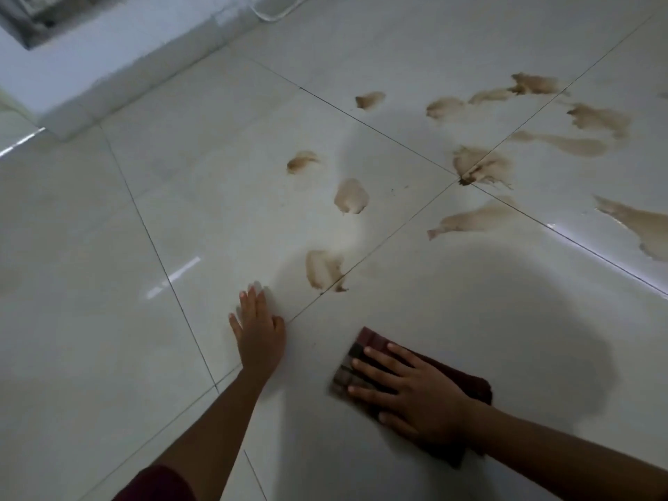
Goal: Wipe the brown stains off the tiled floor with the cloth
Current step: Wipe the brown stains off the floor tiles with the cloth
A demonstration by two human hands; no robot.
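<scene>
Right hand (415,390) lies flat, fingers spread, pressing a dark maroon cloth (365,350) onto the glossy tiled floor (108,283). Left hand (258,329) is open, palm down on the tile beside a grout line. Brown stains (482,164) lie scattered farther out, the nearest stain (323,267) just beyond the left fingertips. White wall base (108,77) at upper left, white cable (278,10) near it.

right hand (415,388) lies flat on the cloth (365,345), left hand (258,329) on the floor (108,265) to its left, stains (484,166) beyond both
</scene>
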